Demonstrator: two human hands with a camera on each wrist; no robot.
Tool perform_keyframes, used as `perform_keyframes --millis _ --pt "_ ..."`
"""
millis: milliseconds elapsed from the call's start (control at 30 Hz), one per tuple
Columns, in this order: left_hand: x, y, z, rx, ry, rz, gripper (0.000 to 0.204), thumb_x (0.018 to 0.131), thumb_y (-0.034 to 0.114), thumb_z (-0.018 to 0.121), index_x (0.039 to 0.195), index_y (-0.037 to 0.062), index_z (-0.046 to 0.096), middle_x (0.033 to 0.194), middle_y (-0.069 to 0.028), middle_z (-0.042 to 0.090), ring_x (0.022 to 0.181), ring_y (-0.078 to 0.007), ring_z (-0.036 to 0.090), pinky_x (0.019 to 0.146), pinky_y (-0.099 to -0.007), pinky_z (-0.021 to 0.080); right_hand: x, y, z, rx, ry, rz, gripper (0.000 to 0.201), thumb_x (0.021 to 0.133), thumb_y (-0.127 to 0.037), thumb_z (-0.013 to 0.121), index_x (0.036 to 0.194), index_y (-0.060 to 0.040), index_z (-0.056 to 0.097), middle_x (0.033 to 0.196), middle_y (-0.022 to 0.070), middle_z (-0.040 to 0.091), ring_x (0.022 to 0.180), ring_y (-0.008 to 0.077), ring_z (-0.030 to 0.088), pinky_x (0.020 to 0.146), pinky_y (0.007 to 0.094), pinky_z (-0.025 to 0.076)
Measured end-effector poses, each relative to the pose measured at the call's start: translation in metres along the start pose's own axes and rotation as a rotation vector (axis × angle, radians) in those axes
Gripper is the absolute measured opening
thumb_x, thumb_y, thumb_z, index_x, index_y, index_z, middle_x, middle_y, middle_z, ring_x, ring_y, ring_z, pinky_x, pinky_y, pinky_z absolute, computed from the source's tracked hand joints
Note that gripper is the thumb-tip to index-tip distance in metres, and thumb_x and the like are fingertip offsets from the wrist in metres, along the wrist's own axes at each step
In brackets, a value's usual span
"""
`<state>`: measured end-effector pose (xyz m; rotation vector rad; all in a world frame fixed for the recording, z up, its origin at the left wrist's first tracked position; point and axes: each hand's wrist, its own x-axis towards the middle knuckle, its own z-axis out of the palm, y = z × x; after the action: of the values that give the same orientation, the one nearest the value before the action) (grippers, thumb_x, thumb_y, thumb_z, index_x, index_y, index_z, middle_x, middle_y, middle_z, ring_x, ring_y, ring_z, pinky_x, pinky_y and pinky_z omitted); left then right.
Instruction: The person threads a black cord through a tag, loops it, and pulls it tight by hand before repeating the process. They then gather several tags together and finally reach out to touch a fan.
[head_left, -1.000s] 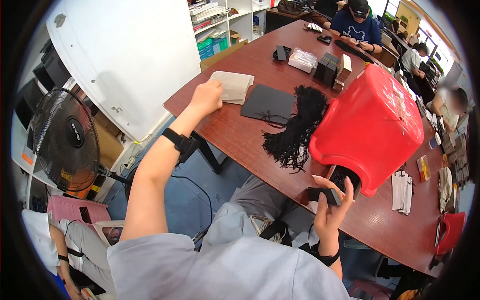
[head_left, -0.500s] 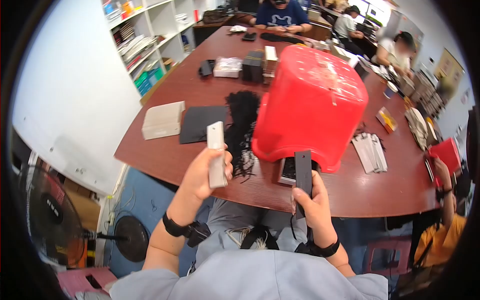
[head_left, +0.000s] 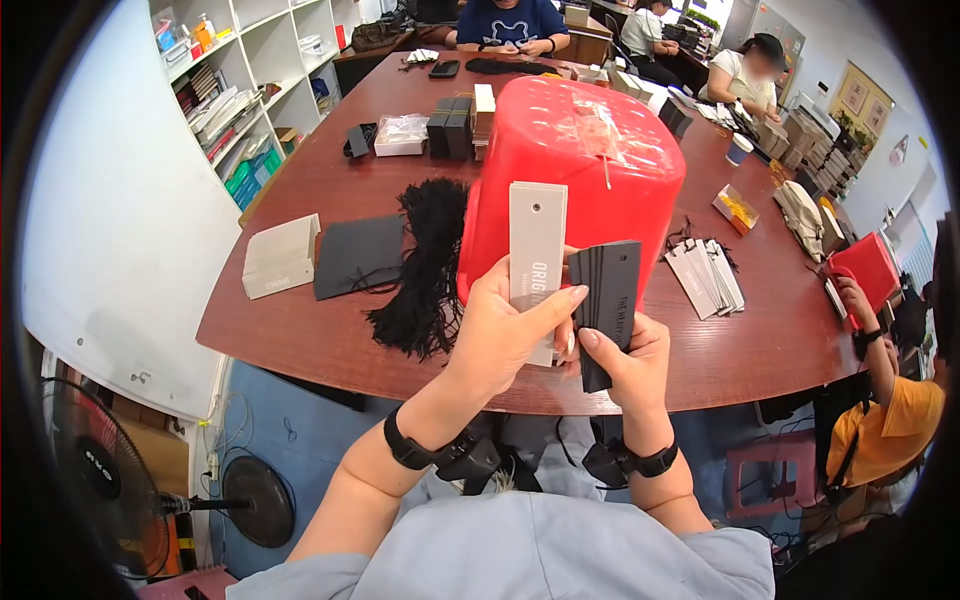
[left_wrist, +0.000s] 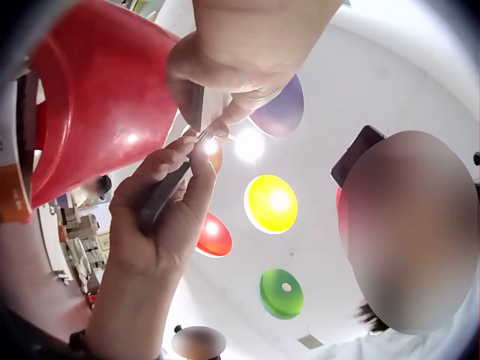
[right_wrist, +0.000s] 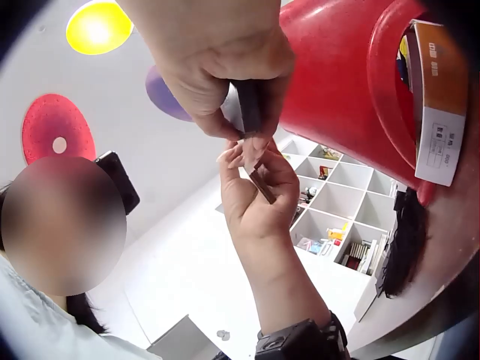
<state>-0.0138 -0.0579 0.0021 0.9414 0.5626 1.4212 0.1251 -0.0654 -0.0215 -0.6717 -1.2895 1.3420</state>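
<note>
In the head view, my left hand [head_left: 500, 330] grips a stack of pale grey hang tags [head_left: 535, 225], with a hole at the top and dark lettering. My right hand [head_left: 638, 365] holds a slightly fanned stack of black hang tags [head_left: 606, 300] between thumb and fingers. The hands are side by side above the table's front edge, fingertips meeting between the stacks. Seen from below in the left wrist view, the black stack [left_wrist: 161, 199] lies across the right palm. A red plastic stool [head_left: 590, 150] stands on the table just behind both hands.
Left of the stool lie black cords [head_left: 425, 260], a black card pile [head_left: 360, 255] and a pale card pile [head_left: 280, 258]. To its right are strung pale tags [head_left: 705, 278]. An orange-and-white box [right_wrist: 442, 101] sits under the stool. A fan [head_left: 100, 480] stands at left; other people sit around.
My left hand has come from the pale pile at left, carrying pale tags to the right hand. The right hand has raised the black tags, now fanned. The head view has turned right.
</note>
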Motion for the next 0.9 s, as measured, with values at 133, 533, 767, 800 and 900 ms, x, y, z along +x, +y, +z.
perform_keyframes --millis 133,533,767,800,900 --pt "0.004 -0.005 -0.004 -0.031 -0.040 0.004 0.020 0.077 0.001 0.056 0.095 -0.0018 0.048 0.065 -0.0054 0.055 0.049 -0.0096 0.053 0.043 -0.0227 0.042 0.002 0.003 0.001 0.034 0.027 -0.025 0.009 0.077 0.002 0.053 0.085 0.0062 0.053 0.071 0.0109 0.059 0.058 0.0148 0.059 0.053 0.0255 0.052" --pt "0.023 -0.007 -0.011 0.284 0.097 0.115 0.025 0.076 0.004 0.060 0.099 -0.0011 0.052 0.077 -0.0041 0.056 0.055 -0.0064 0.051 0.051 -0.0196 0.045 0.040 -0.009 -0.006 -0.159 0.371 -0.341 0.012 0.076 -0.002 0.059 0.086 0.0041 0.057 0.074 0.0073 0.061 0.064 0.0076 0.056 0.057 0.0188 0.044" --pt "0.020 -0.006 -0.012 0.284 0.093 0.205 0.023 0.074 0.002 0.062 0.093 -0.0039 0.051 0.083 -0.0092 0.060 0.072 -0.0122 0.060 0.060 -0.0223 0.049 0.054 0.002 -0.010 -0.188 0.368 -0.325 0.013 0.076 -0.003 0.060 0.087 0.0036 0.058 0.079 0.0050 0.061 0.066 0.0062 0.054 0.059 0.0190 0.044" --pt "0.021 -0.007 -0.013 0.252 0.051 0.199 0.023 0.074 0.002 0.062 0.094 -0.0042 0.051 0.083 -0.0099 0.060 0.073 -0.0128 0.060 0.062 -0.0222 0.049 0.056 0.003 -0.011 -0.148 0.364 -0.308 0.013 0.076 -0.003 0.060 0.087 0.0034 0.058 0.080 0.0048 0.061 0.067 0.0061 0.054 0.060 0.0190 0.044" --pt "0.030 -0.014 -0.009 0.168 -0.010 0.186 0.023 0.076 0.003 0.059 0.096 -0.0048 0.052 0.087 -0.0107 0.061 0.074 -0.0128 0.060 0.064 -0.0221 0.048 0.063 0.012 -0.016 -0.141 0.365 -0.325 0.015 0.076 -0.003 0.059 0.090 0.0032 0.058 0.081 0.0045 0.061 0.069 0.0056 0.053 0.062 0.0191 0.044"
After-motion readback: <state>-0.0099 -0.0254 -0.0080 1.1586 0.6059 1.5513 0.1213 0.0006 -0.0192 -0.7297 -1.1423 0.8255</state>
